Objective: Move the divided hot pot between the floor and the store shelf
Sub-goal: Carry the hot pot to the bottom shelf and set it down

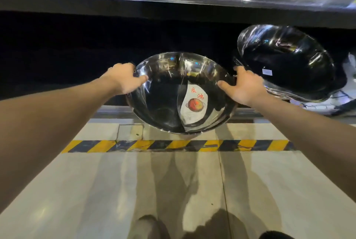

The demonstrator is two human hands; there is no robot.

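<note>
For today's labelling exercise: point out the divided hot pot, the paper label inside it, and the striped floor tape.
divided hot pot [159, 102], head view, on the bare left compartment's inner wall.
paper label [194, 104], head view, on its printed pot picture.
striped floor tape [100, 146], head view, on a yellow stripe.

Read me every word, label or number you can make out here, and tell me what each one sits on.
"良鸿": two red characters on the white paper label inside the right compartment of the shiny steel divided hot pot.
Fine print at that label's bottom edge: too small to read.
White sticker on the dark round pan at right: blurred, unreadable.
</note>
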